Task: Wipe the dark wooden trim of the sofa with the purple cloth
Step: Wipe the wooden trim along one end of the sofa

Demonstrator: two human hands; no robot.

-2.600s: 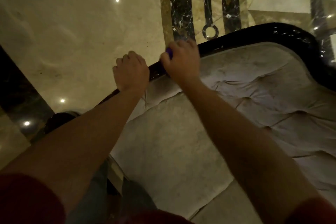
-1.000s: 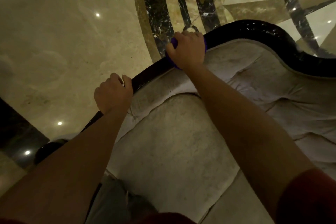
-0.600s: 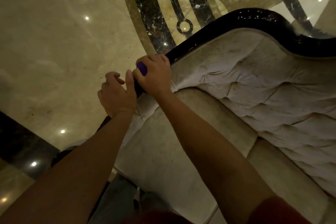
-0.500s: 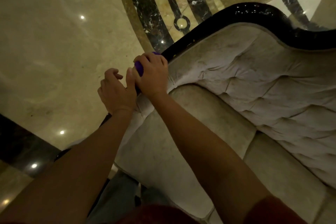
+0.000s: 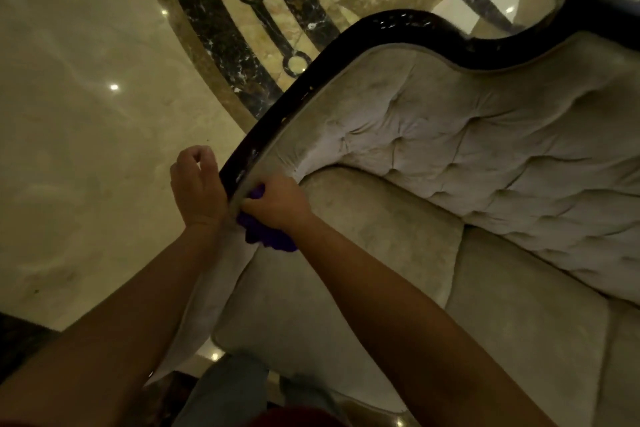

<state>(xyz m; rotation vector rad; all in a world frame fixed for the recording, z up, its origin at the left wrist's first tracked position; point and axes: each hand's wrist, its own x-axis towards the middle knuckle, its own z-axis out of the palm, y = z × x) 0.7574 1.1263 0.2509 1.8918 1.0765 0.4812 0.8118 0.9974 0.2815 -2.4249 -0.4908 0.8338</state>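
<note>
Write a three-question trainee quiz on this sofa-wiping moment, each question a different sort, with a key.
1. True or false: the right hand grips the purple cloth.
2. The left hand lies on which side of the dark wooden trim? A) the marble floor side B) the tufted backrest side
3. Fill in: the cloth sits at the ____ end of the visible trim, nearest the person.

Key: 1 true; 2 A; 3 lower

One head camera looked steeply down from above, close over the sofa (image 5: 450, 166) back and the marble floor (image 5: 86, 114) beyond it.
</note>
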